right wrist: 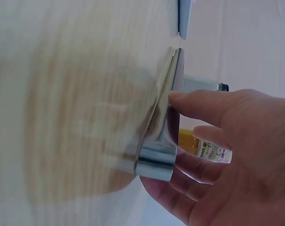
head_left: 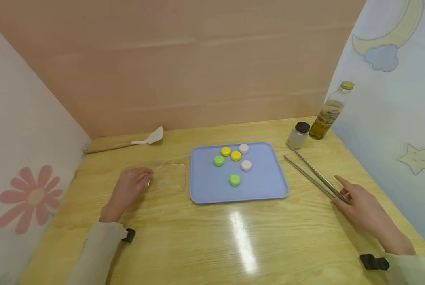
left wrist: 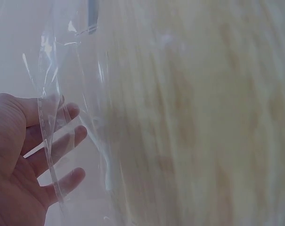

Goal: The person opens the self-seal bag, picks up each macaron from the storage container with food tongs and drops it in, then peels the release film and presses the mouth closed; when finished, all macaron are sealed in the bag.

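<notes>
On the left of the table, my left hand pinches the edge of a clear plastic bag between thumb and forefinger. In the left wrist view the bag rises in folds past the fingers, the other fingers spread behind it. At the right, my right hand holds the bent end of metal tongs, thumb on one side and fingers on the other. The tongs lie close along the tabletop, their tips pointing away toward the jar.
A blue tray in the middle carries several small round macaron-like pieces in green, yellow and pale pink. Behind the bag lies a white spatula with a wooden handle. A black-lidded jar and an oil bottle stand back right.
</notes>
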`<state>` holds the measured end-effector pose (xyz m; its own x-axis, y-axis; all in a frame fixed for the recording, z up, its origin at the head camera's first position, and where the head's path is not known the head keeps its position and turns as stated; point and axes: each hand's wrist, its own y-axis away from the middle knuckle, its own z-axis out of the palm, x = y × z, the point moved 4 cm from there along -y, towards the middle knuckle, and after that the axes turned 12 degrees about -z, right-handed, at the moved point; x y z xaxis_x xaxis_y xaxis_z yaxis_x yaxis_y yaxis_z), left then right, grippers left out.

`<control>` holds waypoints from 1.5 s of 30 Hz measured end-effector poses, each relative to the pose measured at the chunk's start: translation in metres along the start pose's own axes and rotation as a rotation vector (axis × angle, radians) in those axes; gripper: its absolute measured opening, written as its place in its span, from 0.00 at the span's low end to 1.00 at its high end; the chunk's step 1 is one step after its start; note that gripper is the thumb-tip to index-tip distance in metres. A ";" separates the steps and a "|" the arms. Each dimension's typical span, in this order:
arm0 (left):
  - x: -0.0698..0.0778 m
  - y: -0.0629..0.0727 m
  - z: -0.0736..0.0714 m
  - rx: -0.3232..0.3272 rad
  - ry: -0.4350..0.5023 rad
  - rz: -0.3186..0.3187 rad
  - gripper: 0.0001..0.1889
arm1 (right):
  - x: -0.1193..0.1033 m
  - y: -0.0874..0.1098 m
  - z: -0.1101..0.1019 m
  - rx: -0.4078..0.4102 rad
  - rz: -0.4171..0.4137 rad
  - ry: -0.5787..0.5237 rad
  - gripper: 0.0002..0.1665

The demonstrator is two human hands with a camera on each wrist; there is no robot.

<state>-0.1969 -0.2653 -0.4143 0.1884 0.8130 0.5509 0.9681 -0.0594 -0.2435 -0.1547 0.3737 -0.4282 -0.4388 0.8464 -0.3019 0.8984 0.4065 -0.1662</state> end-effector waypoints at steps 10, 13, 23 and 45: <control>0.005 -0.003 0.001 -0.014 -0.030 -0.025 0.08 | 0.005 -0.007 0.006 -0.044 -0.036 0.015 0.45; 0.004 -0.003 0.002 -0.020 -0.038 -0.036 0.09 | 0.006 -0.010 0.006 -0.080 -0.041 0.017 0.43; 0.006 -0.004 0.002 -0.026 -0.034 -0.064 0.09 | 0.005 -0.014 0.010 -0.115 -0.092 0.083 0.35; 0.008 -0.002 0.000 -0.031 -0.055 -0.072 0.09 | 0.004 -0.007 0.011 0.058 -0.197 0.037 0.30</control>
<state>-0.1975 -0.2581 -0.4096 0.1095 0.8461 0.5217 0.9836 -0.0166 -0.1795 -0.1627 0.3710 -0.4386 -0.6038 0.7652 -0.2235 0.7924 0.5458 -0.2723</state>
